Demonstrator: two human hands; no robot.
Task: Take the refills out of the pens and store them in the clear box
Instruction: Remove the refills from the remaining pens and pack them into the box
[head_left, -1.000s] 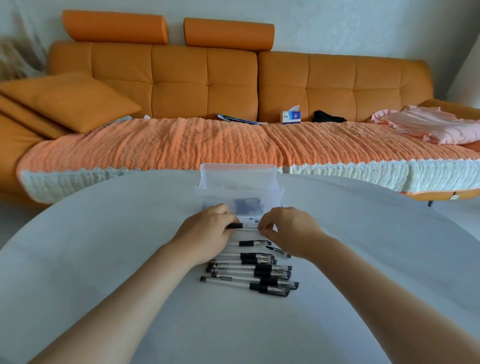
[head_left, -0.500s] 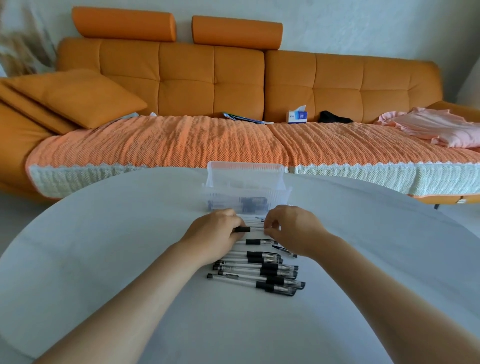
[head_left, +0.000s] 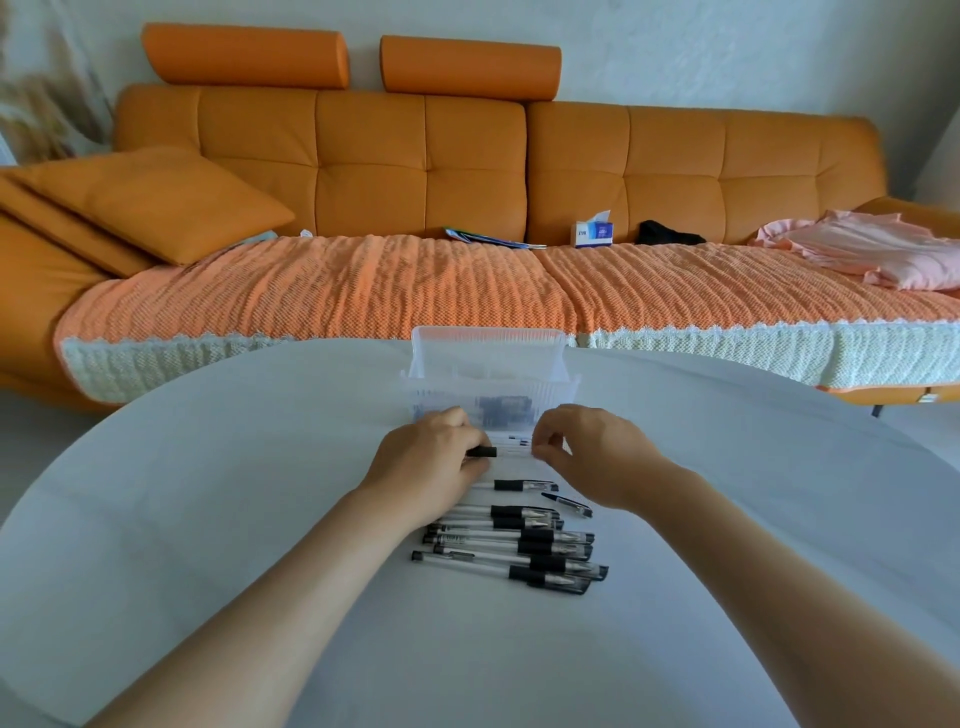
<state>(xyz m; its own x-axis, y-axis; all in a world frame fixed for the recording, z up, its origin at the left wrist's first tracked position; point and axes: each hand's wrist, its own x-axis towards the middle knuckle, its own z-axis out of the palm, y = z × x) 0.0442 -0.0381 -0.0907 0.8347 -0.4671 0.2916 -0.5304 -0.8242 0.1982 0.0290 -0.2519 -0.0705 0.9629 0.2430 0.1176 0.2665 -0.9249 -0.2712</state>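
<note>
One clear pen with a black grip (head_left: 491, 452) is held level between both hands, just in front of the clear box (head_left: 488, 364). My left hand (head_left: 431, 462) grips its black grip end. My right hand (head_left: 592, 454) pinches the other end of its clear barrel. The box stands open with its lid raised behind it, and dark blurred items lie inside. Several more pens (head_left: 524, 545) lie in a loose row on the white table (head_left: 208, 493), close below my hands. A small loose pen part (head_left: 569, 504) lies at the row's right.
Behind the round table runs an orange sofa (head_left: 467, 166) with a knitted cover. A cushion (head_left: 156, 202), a tissue box (head_left: 592, 234), papers and a pink cloth (head_left: 878, 249) lie on it. The table's far edge is just behind the box.
Both hands stay on the same pen in front of the box; the right hand's fingers have shifted slightly on the barrel. The view has drifted a little to the left.
</note>
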